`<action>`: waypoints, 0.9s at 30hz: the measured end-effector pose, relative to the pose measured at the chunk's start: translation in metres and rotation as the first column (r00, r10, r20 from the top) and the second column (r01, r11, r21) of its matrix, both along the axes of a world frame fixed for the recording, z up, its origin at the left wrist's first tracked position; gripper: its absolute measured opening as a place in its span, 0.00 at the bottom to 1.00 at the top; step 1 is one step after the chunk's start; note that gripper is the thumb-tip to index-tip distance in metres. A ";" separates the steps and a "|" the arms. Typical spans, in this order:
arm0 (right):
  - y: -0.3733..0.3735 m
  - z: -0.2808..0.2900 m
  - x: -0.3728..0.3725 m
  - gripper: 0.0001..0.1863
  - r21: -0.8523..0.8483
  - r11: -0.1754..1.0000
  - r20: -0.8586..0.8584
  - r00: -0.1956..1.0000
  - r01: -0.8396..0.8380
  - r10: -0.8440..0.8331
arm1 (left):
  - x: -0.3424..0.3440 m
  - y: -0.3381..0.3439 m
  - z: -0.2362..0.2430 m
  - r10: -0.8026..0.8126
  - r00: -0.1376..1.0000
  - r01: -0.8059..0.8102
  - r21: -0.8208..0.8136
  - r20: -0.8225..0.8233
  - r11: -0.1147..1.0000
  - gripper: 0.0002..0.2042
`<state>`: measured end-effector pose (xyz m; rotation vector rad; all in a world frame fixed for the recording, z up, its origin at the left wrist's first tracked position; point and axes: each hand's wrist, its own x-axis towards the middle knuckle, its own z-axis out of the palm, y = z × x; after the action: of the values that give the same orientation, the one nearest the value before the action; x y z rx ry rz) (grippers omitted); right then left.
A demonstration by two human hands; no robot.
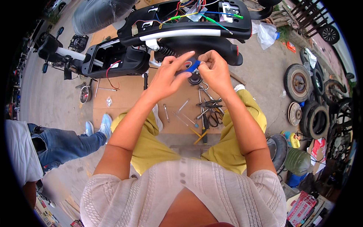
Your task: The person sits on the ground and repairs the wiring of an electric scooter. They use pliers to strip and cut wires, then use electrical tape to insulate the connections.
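Note:
In front of the black scooter frame [193, 34], both hands are raised close together. My left hand [169, 75] grips a roll of blue tape [193, 67], with the thumb below and the fingers above it. My right hand [216, 72] is closed, its thumb and fingers pinching the tape at the roll's right side. Loose coloured wires [181, 16] spread over the open top of the scooter's seat section, beyond the hands. A black floorboard section [117, 62] with a red wire stands to the left. Below the hands, pliers [209, 103] and other tools lie on cardboard.
Flattened cardboard [140, 113] covers the ground between my feet. A person in jeans [72, 145] stands at the left. Old tyres [297, 81] and wheels are piled at the right, near a green plastic jug [297, 160]. A wrapped grey bundle [99, 17] sits at the upper left.

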<state>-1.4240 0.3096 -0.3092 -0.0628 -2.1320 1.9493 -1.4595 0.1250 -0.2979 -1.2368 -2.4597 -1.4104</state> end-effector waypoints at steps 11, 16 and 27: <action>0.021 0.042 0.010 0.03 -0.311 0.945 0.066 0.990 -0.099 0.125 | -0.033 -0.038 -0.027 0.209 0.978 -0.203 -0.282 -0.008 0.938 0.25; 0.007 0.015 0.006 0.16 -0.154 0.962 0.280 0.924 -0.225 0.261 | -0.011 -0.028 -0.017 0.081 0.991 -0.068 -0.112 0.111 0.991 0.28; -0.003 0.000 0.008 0.17 -0.119 0.968 0.175 0.955 -0.220 0.239 | -0.010 -0.029 -0.006 -0.048 0.999 0.048 -0.003 0.022 0.999 0.31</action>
<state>-1.4163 0.3063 -0.3093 -0.0172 -2.2469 2.2631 -1.4693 0.0956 -0.3042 -1.2962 -2.4632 -1.4392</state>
